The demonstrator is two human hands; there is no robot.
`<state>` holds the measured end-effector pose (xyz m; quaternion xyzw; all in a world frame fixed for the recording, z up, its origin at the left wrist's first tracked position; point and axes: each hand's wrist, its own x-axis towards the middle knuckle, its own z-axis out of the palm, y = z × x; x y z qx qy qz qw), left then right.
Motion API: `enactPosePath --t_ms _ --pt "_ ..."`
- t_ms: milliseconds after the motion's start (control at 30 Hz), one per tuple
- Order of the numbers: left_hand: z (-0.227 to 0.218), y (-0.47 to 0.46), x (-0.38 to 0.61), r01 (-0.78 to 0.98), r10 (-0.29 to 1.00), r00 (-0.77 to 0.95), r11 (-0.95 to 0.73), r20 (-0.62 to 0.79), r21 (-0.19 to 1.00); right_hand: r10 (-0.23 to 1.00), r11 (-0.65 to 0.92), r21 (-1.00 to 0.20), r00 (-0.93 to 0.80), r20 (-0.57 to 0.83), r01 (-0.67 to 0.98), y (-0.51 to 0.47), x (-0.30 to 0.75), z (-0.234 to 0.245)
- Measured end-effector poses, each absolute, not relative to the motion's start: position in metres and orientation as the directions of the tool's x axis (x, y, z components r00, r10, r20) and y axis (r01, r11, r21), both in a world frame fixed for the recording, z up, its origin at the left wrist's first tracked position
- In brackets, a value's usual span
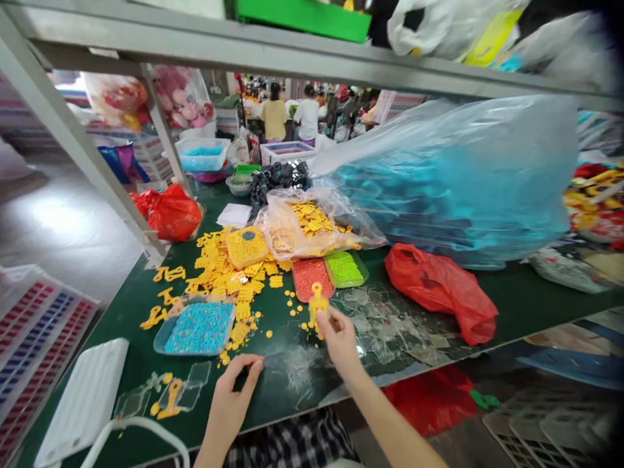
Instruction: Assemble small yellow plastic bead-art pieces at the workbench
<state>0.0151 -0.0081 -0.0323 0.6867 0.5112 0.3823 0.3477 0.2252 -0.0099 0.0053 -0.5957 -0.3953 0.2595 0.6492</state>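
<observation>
My right hand [338, 337] is raised just above the green table [283, 396] and pinches a small yellow plastic toy piece [318, 305] upright between its fingers. My left hand [234, 390] rests on the table near the front edge, with thumb and fingers curled toward each other; whether anything small is between them is unclear. A heap of yellow plastic parts [224, 273] lies just beyond my hands. A blue tray of tiny blue and pink beads [199, 327] sits beside the left hand. Small trays of red beads [311, 278], green beads [345, 268] and yellow beads [246, 247] stand behind.
A red plastic bag [441, 289] lies at right, another red bag [170, 211] at back left. A big clear sack of blue parts [453, 182] fills the right. Clear plastic covers [385, 328] lie scattered near the front. A metal shelf frame [73, 136] slants at left. People stand far behind.
</observation>
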Motion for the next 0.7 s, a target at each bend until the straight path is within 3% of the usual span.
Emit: enactPosePath --t_ms 133,300,433,700 --pt "-0.038 -0.005 0.014 0.445 0.969 0.223 -0.198 0.107 0.873 0.827 0.166 -0.960 0.498 0.260 0.227 0.075 0.293 0.064" --pt "-0.035 -0.004 0.014 0.443 0.965 0.247 -0.190 0.085 0.876 0.910 0.049 -0.955 0.381 0.164 0.293 0.165 0.336 0.106" --pt "-0.037 -0.005 0.014 0.457 0.964 0.254 -0.194 0.082 0.868 0.895 0.047 -0.931 0.399 0.200 0.361 0.153 0.341 0.093" --pt "-0.037 -0.007 0.014 0.463 0.935 0.328 -0.283 0.134 0.840 0.895 0.003 -0.808 0.358 0.264 0.589 0.015 0.312 0.018"
